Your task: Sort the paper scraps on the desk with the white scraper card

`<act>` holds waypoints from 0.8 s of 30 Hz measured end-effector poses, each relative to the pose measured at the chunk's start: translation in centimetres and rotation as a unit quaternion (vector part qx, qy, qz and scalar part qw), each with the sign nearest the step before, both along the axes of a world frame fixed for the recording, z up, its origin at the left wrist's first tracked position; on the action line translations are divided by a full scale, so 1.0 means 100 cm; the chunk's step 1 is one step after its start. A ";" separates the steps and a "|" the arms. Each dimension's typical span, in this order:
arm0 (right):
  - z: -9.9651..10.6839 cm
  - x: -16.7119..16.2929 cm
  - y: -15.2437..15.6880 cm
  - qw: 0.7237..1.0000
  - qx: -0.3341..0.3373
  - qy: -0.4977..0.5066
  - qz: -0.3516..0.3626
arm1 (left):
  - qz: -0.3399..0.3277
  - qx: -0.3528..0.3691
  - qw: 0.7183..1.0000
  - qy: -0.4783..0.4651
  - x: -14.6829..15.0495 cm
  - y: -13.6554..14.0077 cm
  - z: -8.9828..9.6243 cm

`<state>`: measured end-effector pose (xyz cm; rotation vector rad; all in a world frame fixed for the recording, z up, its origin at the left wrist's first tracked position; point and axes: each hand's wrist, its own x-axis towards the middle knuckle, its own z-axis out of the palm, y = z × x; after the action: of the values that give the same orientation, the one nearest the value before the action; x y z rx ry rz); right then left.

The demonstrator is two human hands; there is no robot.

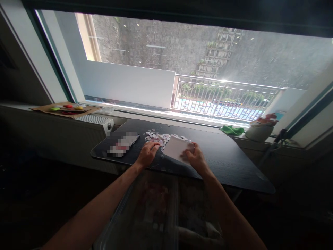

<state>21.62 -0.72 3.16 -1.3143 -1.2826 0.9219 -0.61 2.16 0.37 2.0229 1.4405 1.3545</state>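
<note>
My right hand (196, 158) grips the right edge of a pale rectangular card (174, 147), its thumb side blurred against the surface. The card is held low over the front of a dark tabletop (208, 139). Just left of the card, my left hand (147, 154) is closed, thumb against fingers; whatever is between them is too small to make out. Behind it lies a loose pile of small torn or cut paper scraps (156, 138), partly hidden by the card and the left hand. A phone-like slab (124, 144), pixelated on top, rests on the table's left side.
Below the table's front edge stands a clear plastic bin (114, 222) with indistinct contents. A brown tray-like sheet (43, 109) with colourful items lies on the left sill. On the right are a green cloth (231, 130) and a pale pot (260, 131) by the window.
</note>
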 end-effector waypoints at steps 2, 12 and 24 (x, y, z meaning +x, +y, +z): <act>0.000 -0.002 0.006 1.000 -0.008 0.006 0.018 | 0.001 -0.003 1.000 -0.004 0.000 0.000 0.000; -0.001 0.030 -0.022 0.997 -0.047 0.033 0.048 | 0.000 -0.018 1.000 -0.013 0.002 -0.003 0.004; 0.005 0.018 -0.036 0.992 -0.095 0.046 0.074 | -0.003 -0.019 1.000 -0.018 0.002 -0.002 0.003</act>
<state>23.43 -4.35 3.69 -1.3181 -1.2583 1.2200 -0.38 1.98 0.69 1.9677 1.4332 1.3453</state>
